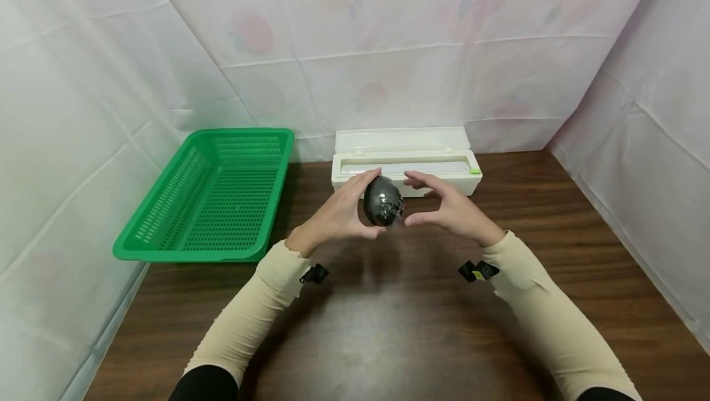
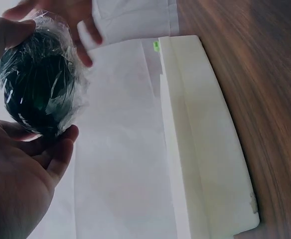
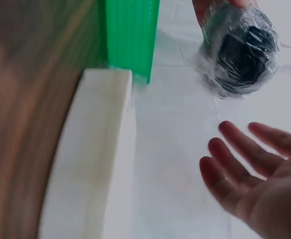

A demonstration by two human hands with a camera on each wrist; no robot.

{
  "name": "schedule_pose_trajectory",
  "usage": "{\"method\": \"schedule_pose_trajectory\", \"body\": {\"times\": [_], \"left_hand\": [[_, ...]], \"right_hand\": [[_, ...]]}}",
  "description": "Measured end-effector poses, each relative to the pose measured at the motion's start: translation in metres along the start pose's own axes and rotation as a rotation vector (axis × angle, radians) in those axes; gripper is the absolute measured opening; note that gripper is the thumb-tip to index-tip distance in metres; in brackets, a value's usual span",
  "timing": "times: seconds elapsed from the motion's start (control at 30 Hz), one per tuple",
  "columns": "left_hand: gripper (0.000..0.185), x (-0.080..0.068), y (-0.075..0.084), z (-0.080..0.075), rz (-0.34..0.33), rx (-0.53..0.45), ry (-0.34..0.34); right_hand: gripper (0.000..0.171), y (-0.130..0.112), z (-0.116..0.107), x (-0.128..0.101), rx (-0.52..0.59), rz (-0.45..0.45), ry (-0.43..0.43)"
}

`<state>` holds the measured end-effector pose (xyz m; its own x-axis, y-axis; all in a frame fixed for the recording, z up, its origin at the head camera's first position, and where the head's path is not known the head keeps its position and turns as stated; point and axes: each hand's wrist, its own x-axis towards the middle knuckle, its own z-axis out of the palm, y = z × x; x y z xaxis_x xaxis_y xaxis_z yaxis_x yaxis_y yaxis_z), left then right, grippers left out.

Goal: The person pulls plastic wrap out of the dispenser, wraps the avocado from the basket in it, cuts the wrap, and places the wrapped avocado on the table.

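A dark, egg-shaped thing in clear cling film (image 1: 383, 201) is held up above the table, in front of the white box. My left hand (image 1: 339, 209) grips it from the left, thumb on one side and fingers on the other. In the left wrist view the film (image 2: 46, 79) looks crinkled and glossy, with loose bits standing off it. My right hand (image 1: 452, 209) is just to the right with fingers spread and nothing in it. A gap shows between its fingertips and the wrapped thing (image 3: 242, 52) in the right wrist view.
Behind the hands stands a white cling film dispenser (image 1: 348, 186), its lid (image 1: 402, 140) raised, a pale roll (image 1: 405, 167) inside and a small green tab (image 1: 475, 171) at its right end. A green plastic basket (image 1: 266, 204) sits at left on the brown wooden table (image 1: 366, 339). Pale cloth hangs around.
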<state>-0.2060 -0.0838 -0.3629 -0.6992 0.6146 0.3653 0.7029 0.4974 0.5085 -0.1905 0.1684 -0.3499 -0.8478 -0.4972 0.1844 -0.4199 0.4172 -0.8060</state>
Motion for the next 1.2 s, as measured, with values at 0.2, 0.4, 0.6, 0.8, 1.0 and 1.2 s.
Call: {"method": "schedule_pose_trajectory", "body": {"times": [0.2,0.4,0.6,0.8,1.0,1.2], "left_hand": [[0.103,-0.001,0.005,-0.001,0.046,-0.013,-0.014],[0.103,-0.002,0.012,0.000,0.093,-0.046,-0.027],[0.102,-0.004,0.014,0.004,0.080,-0.087,0.013],[0.106,-0.002,0.019,0.004,0.024,-0.174,0.035],[0.108,-0.003,0.021,0.000,0.008,-0.201,0.029],[0.110,-0.003,0.020,0.001,0.023,-0.190,0.051]], "right_hand": [[0.104,-0.007,0.005,0.006,-0.235,-0.245,-0.017],[0.108,-0.002,0.017,0.011,-0.271,-0.357,-0.032],[0.107,-0.001,0.023,0.006,-0.283,-0.345,0.023],[0.100,0.003,0.027,0.002,-0.230,-0.378,0.155],[0.099,0.005,0.027,0.002,-0.177,-0.422,0.249],[0.098,0.007,0.028,0.000,-0.196,-0.434,0.289]]}}
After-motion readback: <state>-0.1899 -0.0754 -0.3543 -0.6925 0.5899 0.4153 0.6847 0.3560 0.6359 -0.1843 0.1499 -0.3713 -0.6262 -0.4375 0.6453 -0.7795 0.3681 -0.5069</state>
